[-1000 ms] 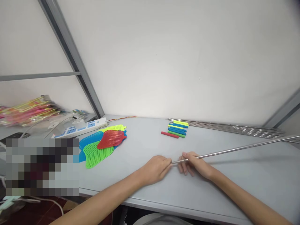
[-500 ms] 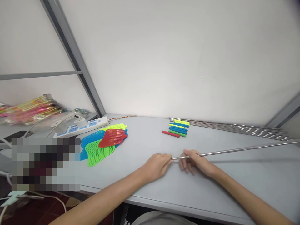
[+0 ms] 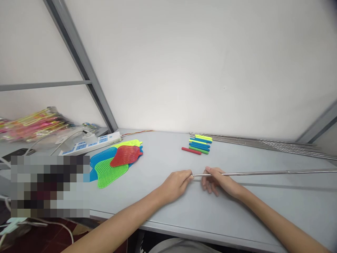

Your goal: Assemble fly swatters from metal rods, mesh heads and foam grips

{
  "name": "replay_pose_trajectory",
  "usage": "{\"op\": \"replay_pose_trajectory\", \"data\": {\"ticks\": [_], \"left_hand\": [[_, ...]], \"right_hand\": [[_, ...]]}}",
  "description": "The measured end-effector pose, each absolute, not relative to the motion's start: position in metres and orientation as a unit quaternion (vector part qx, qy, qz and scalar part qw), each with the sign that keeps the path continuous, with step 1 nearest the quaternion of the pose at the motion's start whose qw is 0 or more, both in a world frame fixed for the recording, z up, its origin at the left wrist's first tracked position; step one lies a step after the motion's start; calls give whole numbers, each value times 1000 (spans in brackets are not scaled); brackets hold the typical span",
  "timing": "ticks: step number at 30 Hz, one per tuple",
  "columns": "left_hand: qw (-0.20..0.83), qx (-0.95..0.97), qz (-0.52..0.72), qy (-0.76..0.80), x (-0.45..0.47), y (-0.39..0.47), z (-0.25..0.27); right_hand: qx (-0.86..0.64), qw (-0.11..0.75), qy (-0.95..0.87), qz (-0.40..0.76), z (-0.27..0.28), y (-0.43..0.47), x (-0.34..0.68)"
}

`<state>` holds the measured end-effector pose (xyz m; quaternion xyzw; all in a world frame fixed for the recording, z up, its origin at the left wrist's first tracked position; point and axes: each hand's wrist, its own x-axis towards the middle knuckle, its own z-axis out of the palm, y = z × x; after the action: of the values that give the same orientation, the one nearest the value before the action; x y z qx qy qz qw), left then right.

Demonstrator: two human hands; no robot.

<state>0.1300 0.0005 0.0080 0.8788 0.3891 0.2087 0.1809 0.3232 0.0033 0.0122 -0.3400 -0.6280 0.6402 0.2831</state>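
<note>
A thin telescopic metal rod (image 3: 263, 173) extends almost level above the grey table, running off the right edge of the head view. My left hand (image 3: 177, 184) is closed around its left end, hiding the tip. Just to the right, my right hand (image 3: 222, 182) holds the rod between thumb and fingers, its lower fingers loosely curled. Beyond the hands lie several coloured handle grips, among them a red grip (image 3: 191, 151) and a green grip (image 3: 198, 150). Left of my left hand, fly swatter heads overlap: a red head (image 3: 125, 155), a green head (image 3: 112, 172), a blue head (image 3: 104, 156) and a yellow head (image 3: 129, 143).
More metal rods (image 3: 263, 145) lie along the wall at the back right. A white power strip (image 3: 98, 142) with plugged-in cables stands behind the swatter heads. Plastic-wrapped coloured goods (image 3: 34, 123) are at the far left. A blurred-out patch covers the lower left.
The rod's right part has swung down, from sloping upward to nearly level. Its left end has risen slightly with my left hand. My right hand stays almost in place.
</note>
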Motion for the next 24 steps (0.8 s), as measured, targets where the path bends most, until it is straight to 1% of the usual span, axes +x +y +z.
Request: {"op": "replay_pose_trajectory", "data": {"ticks": [10, 19, 24], "left_hand": [[196, 872, 213, 395, 131, -1, 14], [205, 872, 218, 387, 133, -3, 18], [212, 872, 217, 383, 133, -2, 19]], "right_hand": [[-353, 287, -627, 633, 14, 5, 325], [-366, 281, -657, 596, 12, 5, 324], [-369, 276, -659, 595, 13, 5, 323]]}}
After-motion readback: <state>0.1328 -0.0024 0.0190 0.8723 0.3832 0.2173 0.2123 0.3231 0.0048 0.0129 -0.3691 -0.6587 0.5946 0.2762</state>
